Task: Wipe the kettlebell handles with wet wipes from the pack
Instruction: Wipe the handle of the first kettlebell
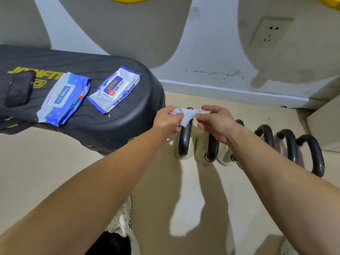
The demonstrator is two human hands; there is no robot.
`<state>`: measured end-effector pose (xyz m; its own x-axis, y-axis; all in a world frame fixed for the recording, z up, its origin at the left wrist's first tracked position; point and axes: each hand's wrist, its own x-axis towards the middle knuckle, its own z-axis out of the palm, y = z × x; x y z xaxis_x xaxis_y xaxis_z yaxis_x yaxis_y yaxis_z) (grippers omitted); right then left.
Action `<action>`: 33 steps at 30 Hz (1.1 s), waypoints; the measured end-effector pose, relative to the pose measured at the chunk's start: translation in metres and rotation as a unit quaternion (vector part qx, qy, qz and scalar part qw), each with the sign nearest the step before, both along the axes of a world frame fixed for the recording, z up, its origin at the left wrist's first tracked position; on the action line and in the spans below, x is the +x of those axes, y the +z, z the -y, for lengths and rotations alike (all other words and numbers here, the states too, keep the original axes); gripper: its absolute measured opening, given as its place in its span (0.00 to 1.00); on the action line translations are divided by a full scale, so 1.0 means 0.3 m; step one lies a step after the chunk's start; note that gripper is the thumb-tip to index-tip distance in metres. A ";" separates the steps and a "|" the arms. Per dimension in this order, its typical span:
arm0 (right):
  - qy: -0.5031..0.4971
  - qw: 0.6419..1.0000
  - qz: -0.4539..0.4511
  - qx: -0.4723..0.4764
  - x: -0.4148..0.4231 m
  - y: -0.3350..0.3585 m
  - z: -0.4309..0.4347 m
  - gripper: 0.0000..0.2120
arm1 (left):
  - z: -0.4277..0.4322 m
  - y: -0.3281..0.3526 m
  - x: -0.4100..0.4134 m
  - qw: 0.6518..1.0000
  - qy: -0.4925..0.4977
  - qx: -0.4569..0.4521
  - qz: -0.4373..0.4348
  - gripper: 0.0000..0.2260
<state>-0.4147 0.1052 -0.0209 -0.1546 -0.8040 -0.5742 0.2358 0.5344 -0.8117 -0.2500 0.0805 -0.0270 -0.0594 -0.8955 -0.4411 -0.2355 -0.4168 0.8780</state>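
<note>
A row of kettlebells with black handles stands on the floor by the wall; the leftmost handle [185,138] rises below my hands. A white wet wipe [188,115] is stretched over the top of that handle. My left hand [168,120] pinches its left end and my right hand [215,122] pinches its right end. Two blue-and-white wet wipe packs lie on the black bench: one [115,89] nearer the kettlebells, another [63,98] left of it.
A black padded bench [117,126] fills the left. A dark phone [19,88] lies on it at the far left. More kettlebell handles [288,144] continue to the right. A cardboard box [325,124] sits at the right edge. A wall socket [270,32] is above.
</note>
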 end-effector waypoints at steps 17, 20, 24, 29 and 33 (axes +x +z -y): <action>0.056 0.998 0.026 -0.004 0.048 -0.084 -0.002 0.11 | 0.034 -0.066 0.055 0.990 -0.058 0.027 -0.125 0.07; 0.118 0.989 -0.060 -0.062 0.032 -0.082 -0.008 0.18 | 0.047 -0.041 0.058 0.986 -0.074 0.028 -0.147 0.07; 0.168 0.973 -0.105 -0.115 0.021 -0.047 -0.008 0.14 | 0.064 -0.021 0.065 0.988 -0.088 0.008 -0.124 0.10; 0.174 0.954 -0.201 -0.140 0.013 -0.033 0.019 0.15 | 0.070 -0.016 0.067 0.991 -0.082 0.002 -0.102 0.14; 0.101 0.972 -0.184 -0.105 -0.021 -0.028 0.025 0.18 | 0.081 -0.029 0.097 0.997 -0.037 -0.005 -0.071 0.14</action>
